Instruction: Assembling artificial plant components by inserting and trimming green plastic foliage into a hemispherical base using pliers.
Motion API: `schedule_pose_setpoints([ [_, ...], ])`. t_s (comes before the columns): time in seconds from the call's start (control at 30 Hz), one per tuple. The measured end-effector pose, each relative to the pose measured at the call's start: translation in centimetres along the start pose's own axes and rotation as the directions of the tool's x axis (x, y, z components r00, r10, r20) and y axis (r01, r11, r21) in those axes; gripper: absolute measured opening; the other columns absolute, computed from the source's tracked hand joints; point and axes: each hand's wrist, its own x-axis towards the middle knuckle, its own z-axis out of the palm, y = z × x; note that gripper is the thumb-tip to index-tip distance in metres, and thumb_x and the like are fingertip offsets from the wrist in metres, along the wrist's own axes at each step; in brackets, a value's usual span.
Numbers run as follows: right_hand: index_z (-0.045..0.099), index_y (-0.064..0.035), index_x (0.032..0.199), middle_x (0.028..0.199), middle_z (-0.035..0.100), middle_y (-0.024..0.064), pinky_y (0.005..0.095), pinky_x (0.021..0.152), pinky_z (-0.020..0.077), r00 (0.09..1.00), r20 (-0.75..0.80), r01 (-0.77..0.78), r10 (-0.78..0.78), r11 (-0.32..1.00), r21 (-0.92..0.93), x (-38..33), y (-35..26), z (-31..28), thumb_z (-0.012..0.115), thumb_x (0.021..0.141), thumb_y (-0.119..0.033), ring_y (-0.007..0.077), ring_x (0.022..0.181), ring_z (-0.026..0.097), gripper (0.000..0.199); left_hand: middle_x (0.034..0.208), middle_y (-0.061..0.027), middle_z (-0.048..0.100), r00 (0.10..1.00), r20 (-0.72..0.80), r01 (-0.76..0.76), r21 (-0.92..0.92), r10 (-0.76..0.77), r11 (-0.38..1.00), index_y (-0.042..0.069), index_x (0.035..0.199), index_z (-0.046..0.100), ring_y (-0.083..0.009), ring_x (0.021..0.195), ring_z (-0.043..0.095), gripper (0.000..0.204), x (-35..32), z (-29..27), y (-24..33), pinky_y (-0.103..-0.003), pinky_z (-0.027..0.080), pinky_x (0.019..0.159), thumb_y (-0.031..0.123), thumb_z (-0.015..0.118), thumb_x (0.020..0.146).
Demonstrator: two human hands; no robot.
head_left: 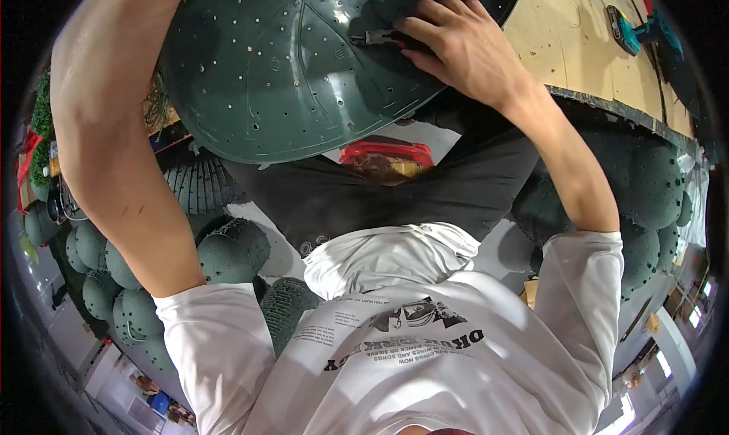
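A large dark green curved plastic shell, dotted with small holes, fills the top middle of the head view. My right hand is closed around a small metal-tipped hand tool, which looks like pliers. The tool's tip lies over the shell's surface, among the holes; its handle is mostly hidden under my fingers. On the other side, my left forearm reaches up past the shell's left edge, and the hand itself is beyond the top of the picture.
A teal cordless power tool lies on the wooden worktop at the right. Below the shell, a red container stands between my legs. Rounded green perforated shells are heaped at the left and right.
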Motion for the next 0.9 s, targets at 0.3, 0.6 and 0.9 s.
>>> schedule_pose_setpoints([
  [0.3,0.066,-0.0107,0.114,0.113,0.063,0.0119,0.0447,0.095,0.0466,0.981,0.159,0.1,-0.111,0.992,0.077,1.6,1.9,-0.4,0.071,0.091,-0.028,0.0327,0.11,0.062,0.03,0.129,-0.0156,0.066,1.0,-0.014,0.014,0.029,-0.014,0.999,-0.003,0.145,0.055,-0.0184,0.115,0.064,0.056,1.5,-4.5,-4.9,-0.029,0.048,0.101,0.018,0.065,0.094],
  [0.6,0.064,-0.003,0.111,0.106,0.066,0.0169,0.0459,0.091,0.0511,0.966,0.108,0.203,-0.237,0.945,0.258,2.6,2.6,-0.4,0.072,0.088,-0.02,0.0377,0.101,0.065,0.029,0.129,-0.0159,0.066,0.999,-0.033,0.003,0.062,-0.001,0.998,-0.003,0.145,0.055,-0.0186,0.116,0.064,0.056,3.4,-6.5,-6.6,-0.029,0.047,0.101,0.018,0.066,0.094],
  [0.9,0.069,0.0018,0.111,0.097,0.069,0.0229,0.0477,0.084,0.0559,0.989,0.115,-0.143,0.096,0.822,0.551,2.3,2.2,-1.3,0.074,0.085,-0.018,0.0417,0.091,0.069,0.033,0.13,-0.0162,0.066,0.998,-0.05,-0.033,0.08,0.037,0.996,-0.003,0.144,0.055,-0.0188,0.117,0.063,0.056,2.8,-4.1,-4.9,-0.029,0.047,0.102,0.019,0.066,0.094],
])
